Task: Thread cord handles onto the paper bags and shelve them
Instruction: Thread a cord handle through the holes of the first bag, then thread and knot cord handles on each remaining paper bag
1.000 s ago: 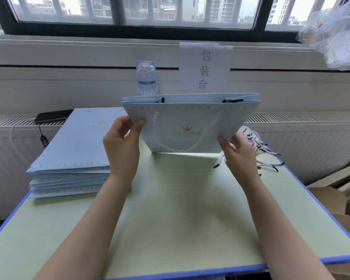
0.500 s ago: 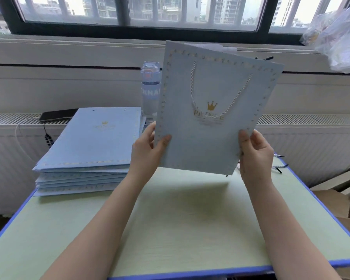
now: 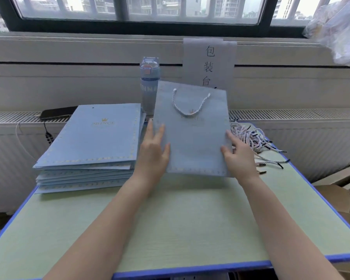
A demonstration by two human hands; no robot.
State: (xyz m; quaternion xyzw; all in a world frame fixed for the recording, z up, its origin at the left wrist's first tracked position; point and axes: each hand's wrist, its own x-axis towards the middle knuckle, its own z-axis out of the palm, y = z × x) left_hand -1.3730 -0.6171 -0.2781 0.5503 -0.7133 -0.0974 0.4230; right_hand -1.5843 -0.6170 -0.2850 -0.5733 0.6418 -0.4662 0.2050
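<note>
A light blue paper bag (image 3: 194, 138) with a gold crown logo and a white twisted cord handle (image 3: 190, 106) lies folded flat on the green table (image 3: 190, 219), its top edge toward the window. My left hand (image 3: 153, 152) rests on the bag's left edge, its fingers straight. My right hand (image 3: 237, 154) touches the right edge with thumb and forefinger on the paper. A stack of flat blue bags (image 3: 93, 146) sits at the left. Loose white cords with black tips (image 3: 255, 142) lie in a heap at the right.
A blue water bottle (image 3: 150, 85) stands behind the bag, beside a paper sign (image 3: 209, 63) on the wall. A phone (image 3: 57, 113) with a cable lies on the radiator ledge at left. Cardboard boxes (image 3: 335, 195) stand right of the table, and a plastic bag (image 3: 339, 29) hangs at the upper right.
The bag was held open and low, then lifted upright, then brought down flat onto the table. Both hands went from gripping its lower corners to lying on its side edges.
</note>
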